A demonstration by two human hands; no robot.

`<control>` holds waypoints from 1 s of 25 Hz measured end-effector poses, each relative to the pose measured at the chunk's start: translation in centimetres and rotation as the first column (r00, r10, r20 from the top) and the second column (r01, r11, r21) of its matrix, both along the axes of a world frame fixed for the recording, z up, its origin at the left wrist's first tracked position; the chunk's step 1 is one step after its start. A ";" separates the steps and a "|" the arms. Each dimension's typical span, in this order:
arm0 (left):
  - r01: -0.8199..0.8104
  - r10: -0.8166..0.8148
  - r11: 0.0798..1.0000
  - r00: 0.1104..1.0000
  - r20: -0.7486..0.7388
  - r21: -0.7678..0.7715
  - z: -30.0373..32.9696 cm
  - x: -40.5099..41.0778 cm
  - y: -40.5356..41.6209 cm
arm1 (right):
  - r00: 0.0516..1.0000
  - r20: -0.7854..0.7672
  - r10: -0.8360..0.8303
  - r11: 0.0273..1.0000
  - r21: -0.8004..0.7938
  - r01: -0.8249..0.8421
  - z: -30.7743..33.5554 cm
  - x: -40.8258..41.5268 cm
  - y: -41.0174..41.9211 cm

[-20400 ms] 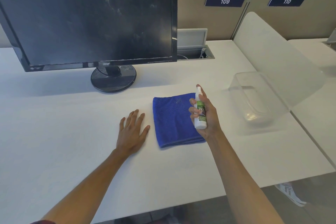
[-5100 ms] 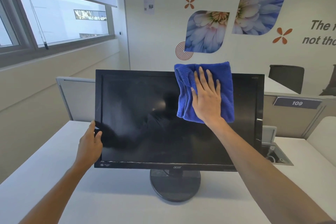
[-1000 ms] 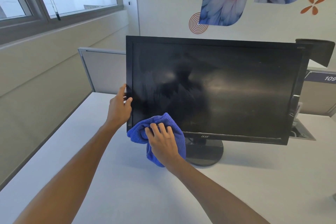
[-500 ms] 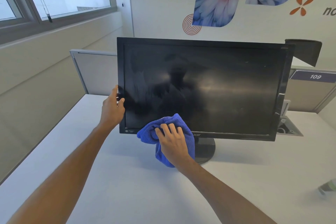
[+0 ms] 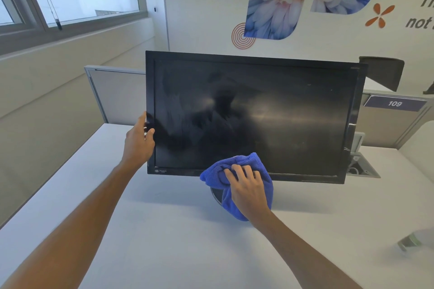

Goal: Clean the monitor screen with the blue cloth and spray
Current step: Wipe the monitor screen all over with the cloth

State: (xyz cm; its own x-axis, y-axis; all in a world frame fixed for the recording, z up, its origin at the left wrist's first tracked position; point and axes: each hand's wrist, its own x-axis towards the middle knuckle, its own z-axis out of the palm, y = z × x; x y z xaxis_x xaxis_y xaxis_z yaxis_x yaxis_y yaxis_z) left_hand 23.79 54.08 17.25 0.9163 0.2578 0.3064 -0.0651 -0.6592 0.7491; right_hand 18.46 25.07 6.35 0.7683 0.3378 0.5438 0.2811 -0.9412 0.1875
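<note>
Monitor (image 5: pixel 253 115) stands on white desk (image 5: pixel 164 230) below flower-decorated wall (image 5: pixel 211 7).

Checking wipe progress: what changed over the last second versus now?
The right hand slid the blue cloth rightward along the monitor bottom edge, from the lower-left corner to about centre, over the stand. Nothing taken or let go. The left hand keeps its grip on the left bezel; the screen is still streaky.

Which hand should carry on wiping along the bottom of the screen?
The right hand. It already presses the blue cloth against the monitor at its lower edge. The left hand grips the left bezel, steadying it, and holds no cloth.
</note>
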 end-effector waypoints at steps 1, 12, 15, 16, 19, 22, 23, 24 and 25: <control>0.001 -0.001 1.000 1.000 0.000 -0.002 0.0 0.0 0.0 | 1.000 -0.005 -0.015 1.000 0.019 0.015 -0.2 -0.1 -0.5; -0.025 0.025 0.999 1.000 -0.001 -0.037 -0.2 0.5 -0.5 | 0.963 0.250 -0.096 0.882 0.469 -0.034 9.7 4.8 1.4; -0.016 0.015 0.997 1.000 -0.017 -0.073 -0.3 0.6 -0.4 | 0.948 0.317 -0.028 0.887 0.445 -0.122 15.9 8.6 3.5; -0.010 0.008 0.997 1.000 -0.022 -0.082 -0.3 0.6 -0.3 | 0.942 0.333 0.024 0.900 0.402 -0.165 17.4 9.9 4.4; 0.005 -0.008 0.993 1.000 -0.021 -0.117 -0.2 0.4 -0.2 | 0.900 0.382 0.210 0.920 0.235 -0.314 20.8 12.7 8.1; 0.029 -0.033 0.985 0.999 -0.019 -0.170 -0.2 0.4 0.2 | 0.888 0.353 0.294 0.941 0.054 -0.333 22.4 14.7 12.4; 0.038 -0.043 0.981 0.999 -0.021 -0.188 -0.2 0.5 0.4 | 0.899 0.328 0.289 0.951 0.010 -0.309 22.6 15.1 13.4; 0.042 -0.048 0.978 0.999 -0.025 -0.204 -0.2 0.7 0.7 | 0.914 0.296 0.278 0.959 -0.024 -0.283 22.6 15.6 14.4; 0.045 -0.052 0.975 0.998 -0.028 -0.218 -0.3 0.8 0.9 | 0.928 0.264 0.263 0.964 -0.047 -0.260 22.4 16.0 15.0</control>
